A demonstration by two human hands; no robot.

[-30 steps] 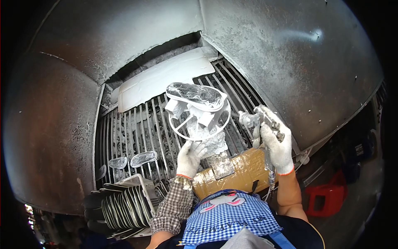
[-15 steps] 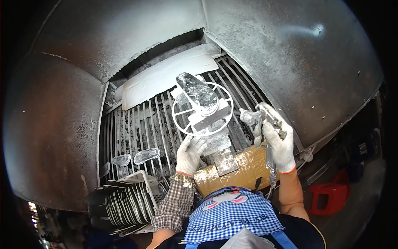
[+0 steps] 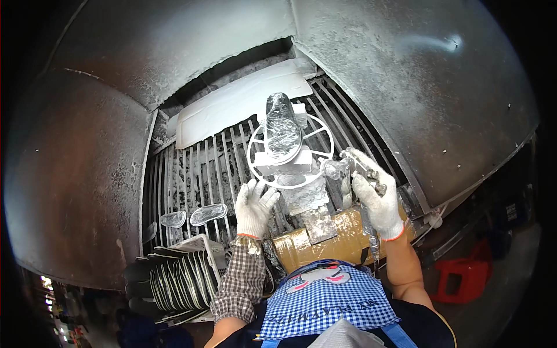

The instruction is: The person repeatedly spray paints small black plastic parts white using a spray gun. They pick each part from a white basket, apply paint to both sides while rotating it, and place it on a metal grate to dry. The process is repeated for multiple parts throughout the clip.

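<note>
My gloved left hand (image 3: 254, 207) has its fingers spread at the near left rim of a white spoked turntable wheel (image 3: 253, 165); whether a fingertip touches the rim I cannot tell. On the wheel rests a dark shoe sole (image 3: 282, 130) with a shiny, film-like top and a pale edge, over white blocks (image 3: 301, 161). My gloved right hand (image 3: 378, 202) is closed around a coated spray gun (image 3: 366, 169), its nozzle end pointing left, near the wheel's right side. A hose hangs below the gun.
Metal bars (image 3: 217, 174) form a grate under the wheel. Two shiny sole-shaped pieces (image 3: 209, 214) lie on it at left. A white crate (image 3: 216, 255) holds several soles (image 3: 180, 281). Dark booth walls surround the grate; brown-taped padding (image 3: 348, 232) lies before me, a red stool (image 3: 464, 278) at right.
The wheel has turned, swinging the sole's far end to the right so it stands more upright in view. My left fingers have spread apart. The spray gun has moved slightly left.
</note>
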